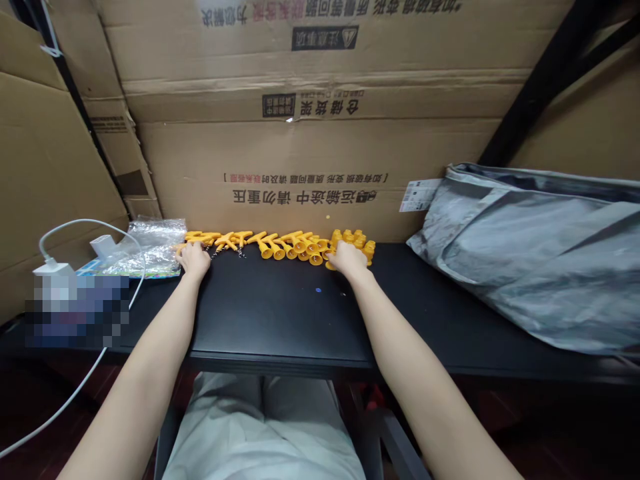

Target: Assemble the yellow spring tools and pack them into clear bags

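At the back left of the table, my left hand has its fingers curled around a yellow T-shaped handle; part of the grip is hidden. Beside it lie more yellow T-shaped handles, some with thin metal spirals like corkscrews. Yellow pieces with flared, cup-like ends form a row towards the right. My right hand is closed at the right end of this row, on a yellow cup-shaped piece, its fingertips partly hidden. Short yellow cylindrical pieces stand grouped just behind and beside it.
The black table backs onto a tall cardboard wall. Clear plastic wrapping and a white charger with a cable are at left. A grey bag stands at right. A tiny blue bit lies on the table.
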Available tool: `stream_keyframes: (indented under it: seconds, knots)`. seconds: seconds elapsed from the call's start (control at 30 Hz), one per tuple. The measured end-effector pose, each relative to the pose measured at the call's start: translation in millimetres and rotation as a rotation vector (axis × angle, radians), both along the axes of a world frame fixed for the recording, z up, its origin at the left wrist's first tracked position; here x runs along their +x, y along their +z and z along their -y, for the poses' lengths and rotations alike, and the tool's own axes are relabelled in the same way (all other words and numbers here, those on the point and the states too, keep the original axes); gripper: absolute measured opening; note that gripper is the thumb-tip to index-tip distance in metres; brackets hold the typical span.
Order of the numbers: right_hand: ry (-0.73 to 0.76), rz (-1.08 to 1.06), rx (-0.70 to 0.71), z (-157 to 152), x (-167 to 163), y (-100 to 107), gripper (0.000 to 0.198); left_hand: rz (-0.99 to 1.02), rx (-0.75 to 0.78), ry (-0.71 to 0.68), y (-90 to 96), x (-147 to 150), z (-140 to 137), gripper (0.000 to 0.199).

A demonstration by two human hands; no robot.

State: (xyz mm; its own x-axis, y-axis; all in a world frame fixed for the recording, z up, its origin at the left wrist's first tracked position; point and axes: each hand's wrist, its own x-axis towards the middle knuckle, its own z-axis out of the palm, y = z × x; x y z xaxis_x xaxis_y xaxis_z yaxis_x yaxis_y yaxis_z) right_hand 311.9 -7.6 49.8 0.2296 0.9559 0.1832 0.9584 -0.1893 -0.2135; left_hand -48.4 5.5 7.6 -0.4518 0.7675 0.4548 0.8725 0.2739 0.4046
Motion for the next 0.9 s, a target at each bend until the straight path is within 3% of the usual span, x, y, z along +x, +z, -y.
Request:
stream_keyframes:
  seconds: [0.17,0.37,0.53,0.67,0.8,0.9]
  knots:
    - [0.003,-0.003,-0.029,3.0,-1.6,3.6,0.041,0.101,0.091,0.007,11.7,8.6,3.1,0.032]
    - [0.028,0.000,-0.059,4.2,-2.5,5.5,0.038,0.317,0.150,-0.091,21.8,18.1,0.9,0.026]
    - [0.105,0.014,-0.151,9.1,-6.2,10.0,0.034,0.869,0.177,-0.362,26.9,29.3,0.1,0.020]
    - [0.231,0.015,-0.231,12.9,-11.3,11.0,0.032,1.242,0.076,-0.566,36.3,38.2,7.9,0.025]
    - [0.305,0.042,-0.196,11.8,-15.1,7.5,0.027,1.464,0.011,-0.672,46.2,45.9,17.4,0.024]
    - [0.331,0.059,-0.161,8.8,-15.7,3.9,0.025,1.489,0.023,-0.750,46.7,51.0,18.9,0.026]
